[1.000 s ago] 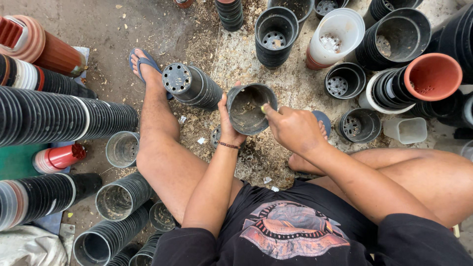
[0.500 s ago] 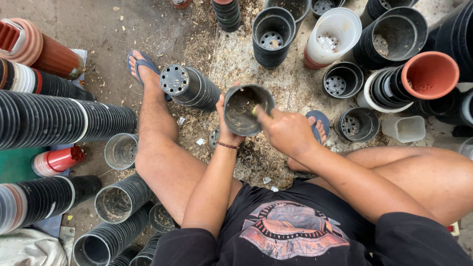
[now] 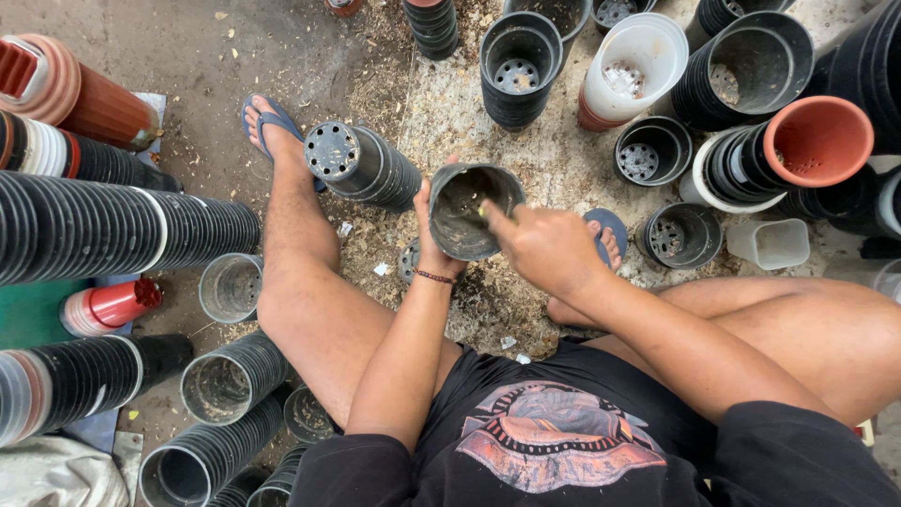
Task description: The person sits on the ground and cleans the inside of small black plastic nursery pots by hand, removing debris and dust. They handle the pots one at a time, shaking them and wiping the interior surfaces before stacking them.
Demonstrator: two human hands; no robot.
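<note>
Mid-frame, left hand [image 3: 434,246] grips a dirty black pot [image 3: 472,210] tilted up while right hand [image 3: 544,246] scrapes inside with a closed grip, tool unclear; cleaning step, next needs debris tipped out.

— What is being held?

— A single black plastic pot [image 3: 466,211], round, with thin walls that look scuffed and dusty grey inside.

— How does it sit?

— It is up off the ground near the middle of the scene, tipped so its open mouth faces up toward the camera. The rim is bent a little out of round.

— Who has it?

— The left hand [image 3: 430,246] grips its left wall from below, thumb up along the side. The right hand [image 3: 544,246] is at the right rim, with a finger reaching into the mouth.

— Anything in it?

— Dirty streaks on the inner wall; the bottom is too dark to tell.
</note>
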